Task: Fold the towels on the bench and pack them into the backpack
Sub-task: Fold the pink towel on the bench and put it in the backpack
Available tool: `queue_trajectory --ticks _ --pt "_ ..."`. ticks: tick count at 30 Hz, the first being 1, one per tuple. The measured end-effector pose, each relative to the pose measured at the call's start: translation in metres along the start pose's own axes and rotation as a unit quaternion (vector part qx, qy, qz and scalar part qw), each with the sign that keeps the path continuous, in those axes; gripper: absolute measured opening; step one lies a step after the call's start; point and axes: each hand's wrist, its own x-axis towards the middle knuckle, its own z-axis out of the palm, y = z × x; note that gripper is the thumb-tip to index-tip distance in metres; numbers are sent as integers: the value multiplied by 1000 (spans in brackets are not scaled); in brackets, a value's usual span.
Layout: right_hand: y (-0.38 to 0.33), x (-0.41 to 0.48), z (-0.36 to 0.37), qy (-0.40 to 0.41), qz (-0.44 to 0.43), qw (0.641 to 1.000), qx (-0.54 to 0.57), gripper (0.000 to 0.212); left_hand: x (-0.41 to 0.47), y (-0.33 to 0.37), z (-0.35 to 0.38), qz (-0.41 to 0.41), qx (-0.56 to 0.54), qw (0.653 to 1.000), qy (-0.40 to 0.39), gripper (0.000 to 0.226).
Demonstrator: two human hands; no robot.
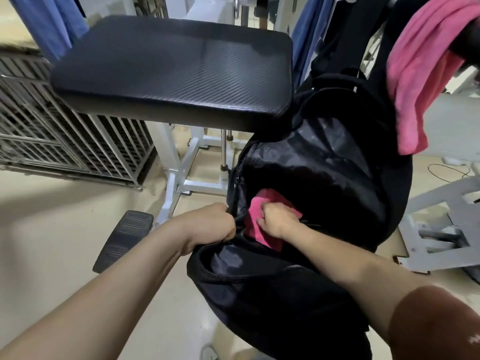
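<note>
A black backpack (324, 178) leans against the right end of the black padded bench (171, 71), its main compartment gaping toward me. My left hand (207, 224) grips the left edge of the opening by the zipper and holds it apart. My right hand (279, 219) is inside the opening, fingers curled around a folded pink towel (255, 231) that sits partly in the bag. A second pink towel (426, 74) hangs unfolded over a dark bar at the upper right, above the backpack.
A metal wire cage (65, 131) stands on the floor at left. The bench's white frame (181, 165) and a black foot pad (124, 237) are below the seat. Blue cloth (54, 24) hangs behind. Grey equipment (441, 229) lies on the floor at right.
</note>
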Motion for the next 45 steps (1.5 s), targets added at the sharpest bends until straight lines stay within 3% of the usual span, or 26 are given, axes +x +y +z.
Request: queue_trajectory --ticks 3,6,14,18,20,23,26,30,34,39,45 --pt "-2 15 17 -132 -17 991 -8 84 1 -2 -3 -12 -11 1000 -5 18" --pt "-5 23 17 -187 -15 982 5 95 7 -9 -5 -28 -20 999 2 17" --pt "12 -34 -41 -166 -36 978 124 69 50 -32 4 -28 -53 998 5 19" --pt "16 -90 -71 -206 -24 932 298 52 79 -44 10 -21 -77 997 -12 26" --pt "10 -109 -78 -255 -21 926 277 50 90 -50 13 -21 -105 994 -22 32" --pt "2 -123 -75 -271 -44 954 121 56 105 -58 21 -15 -150 988 -18 56" --pt "-5 -124 -58 -216 -41 974 49 45 118 -65 33 -5 -139 990 3 64" --pt "-13 -125 -45 -142 -41 987 62 41 125 -71 44 13 -92 994 62 48" --pt "-5 -119 -46 -20 -29 989 145 28 116 -65 38 23 -19 991 128 53" --pt "22 -119 -81 151 6 962 227 44 108 -31 35 108 -43 977 177 44" --pt "66 -130 -131 324 17 894 308 53 88 49 48 244 -79 942 218 40"
